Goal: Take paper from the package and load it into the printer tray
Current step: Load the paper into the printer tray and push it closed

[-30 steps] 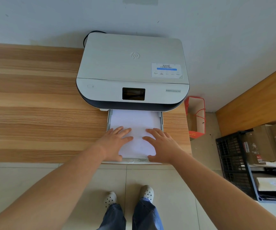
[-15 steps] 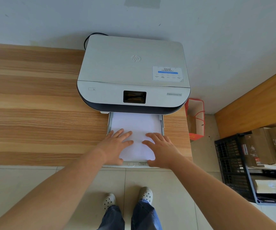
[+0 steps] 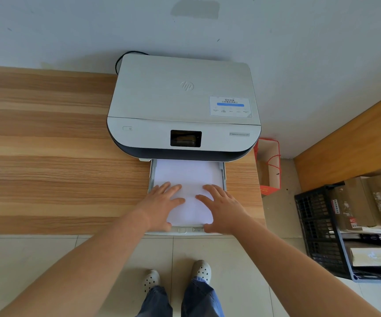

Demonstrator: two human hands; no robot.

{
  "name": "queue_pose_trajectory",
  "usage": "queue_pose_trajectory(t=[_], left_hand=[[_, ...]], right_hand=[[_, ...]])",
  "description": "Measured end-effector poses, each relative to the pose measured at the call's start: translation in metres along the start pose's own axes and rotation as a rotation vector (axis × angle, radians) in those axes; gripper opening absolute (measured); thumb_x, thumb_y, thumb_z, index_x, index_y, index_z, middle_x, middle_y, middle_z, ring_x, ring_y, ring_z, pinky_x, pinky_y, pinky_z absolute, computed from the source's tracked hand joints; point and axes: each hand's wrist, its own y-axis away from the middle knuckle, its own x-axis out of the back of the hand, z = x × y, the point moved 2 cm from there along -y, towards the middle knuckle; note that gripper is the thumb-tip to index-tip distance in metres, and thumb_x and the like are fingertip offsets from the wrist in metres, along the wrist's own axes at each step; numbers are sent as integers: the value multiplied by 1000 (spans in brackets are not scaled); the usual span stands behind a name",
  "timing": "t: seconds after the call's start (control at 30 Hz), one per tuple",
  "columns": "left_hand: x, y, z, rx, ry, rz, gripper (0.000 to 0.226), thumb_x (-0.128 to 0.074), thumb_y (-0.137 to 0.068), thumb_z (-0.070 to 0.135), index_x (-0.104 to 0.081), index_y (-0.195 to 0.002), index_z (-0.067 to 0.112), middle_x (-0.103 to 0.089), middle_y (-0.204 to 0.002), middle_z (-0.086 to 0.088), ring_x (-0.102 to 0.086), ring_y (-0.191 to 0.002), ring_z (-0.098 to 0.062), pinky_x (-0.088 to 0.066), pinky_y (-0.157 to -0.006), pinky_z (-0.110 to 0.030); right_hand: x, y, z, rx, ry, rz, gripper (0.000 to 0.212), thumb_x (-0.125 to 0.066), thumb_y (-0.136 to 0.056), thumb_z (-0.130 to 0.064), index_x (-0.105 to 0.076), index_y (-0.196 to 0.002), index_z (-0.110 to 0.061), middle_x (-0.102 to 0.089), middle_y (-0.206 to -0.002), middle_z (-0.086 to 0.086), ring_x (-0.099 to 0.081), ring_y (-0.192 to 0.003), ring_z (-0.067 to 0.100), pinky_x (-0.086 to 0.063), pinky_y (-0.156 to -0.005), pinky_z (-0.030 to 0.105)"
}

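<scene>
Little has shifted since the earlier frames: both hands have stayed flat on the paper (image 3: 188, 179), which lies in the tray (image 3: 224, 177) pulled out from the near side of the printer (image 3: 182, 106). Left hand (image 3: 162, 205) covers the paper's left near part, right hand (image 3: 221, 208) its right near part; fingers are spread and pressing, gripping nothing. The printer stands on the desk (image 3: 47, 156), against the far wall.
</scene>
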Motion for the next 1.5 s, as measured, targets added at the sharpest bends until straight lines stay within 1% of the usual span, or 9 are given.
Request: queue_pose_trajectory(t=[0.17, 0.3, 0.4, 0.47, 0.53, 0.83, 0.97, 1.17, 1.5], left_hand=[[2, 3, -5, -3, 23, 23, 83, -58, -85, 45, -8, -151, 36, 11, -161, 4, 11, -147, -22, 2, -120, -43], [18, 11, -29, 132, 306, 253, 66, -51, -91, 48, -23, -149, 32, -21, -158, 4, -17, -145, -18, -20, -117, -37], [27, 19, -52, 390, 454, 407, 36, -49, -93, 45, -54, -120, 21, -54, -122, 1, -51, -109, -16, -47, -91, -33], [24, 19, -60, 518, 521, 354, 27, -47, -94, 46, -55, -97, 21, -60, -98, 1, -56, -85, -15, -52, -76, -34], [18, 16, -63, 564, 584, 237, 28, -45, -95, 47, -54, -91, 21, -63, -89, 0, -59, -79, -17, -52, -73, -37], [21, -5, -59, 569, 526, 144, 29, -35, -100, 35, -48, -79, 20, -57, -77, -2, -50, -65, -13, -37, -55, -28], [23, -14, -65, 560, 483, 84, 25, -37, -99, 29, -51, -82, 18, -56, -81, -1, -50, -70, -12, -36, -58, -27], [24, -16, -66, 548, 437, 66, 26, -36, -99, 27, -49, -78, 19, -59, -87, -4, -53, -77, -15, -41, -63, -28], [23, -16, -63, 549, 470, 124, 24, -38, -98, 25, -50, -79, 19, -56, -78, -2, -50, -67, -12, -35, -55, -26]], right_hand=[[20, 4, 3, -58, -196, 35, 77, -61, -81, -53, -27, -147, -35, -16, -158, -4, -12, -147, 21, -20, -116, 44], [37, -2, 37, -368, -384, 211, 37, -51, -91, -36, -56, -126, -26, -49, -134, -5, -43, -129, 20, -33, -109, 40], [41, -7, 54, -575, -555, 212, 21, -42, -92, -26, -61, -92, -18, -63, -96, 2, -61, -86, 24, -54, -80, 41], [40, -10, 56, -587, -533, 143, 25, -39, -94, -31, -56, -82, -18, -61, -80, 2, -59, -73, 20, -54, -70, 37], [36, -15, 55, -580, -458, 21, 27, -38, -95, -32, -52, -77, -17, -57, -75, 1, -55, -69, 19, -49, -65, 33], [28, -31, 61, -544, -380, -89, 31, -33, -96, -29, -49, -72, -18, -53, -73, 2, -51, -65, 16, -45, -63, 32], [32, -34, 60, -518, -349, -117, 23, -34, -94, -26, -52, -84, -18, -51, -75, 1, -56, -77, 23, -47, -67, 33], [31, -38, 59, -528, -383, -129, 20, -36, -91, -22, -51, -79, -17, -52, -75, 3, -51, -67, 18, -39, -55, 29], [29, -38, 56, -518, -379, -102, 21, -35, -89, -24, -52, -84, -15, -54, -79, 5, -56, -73, 23, -45, -59, 30]])
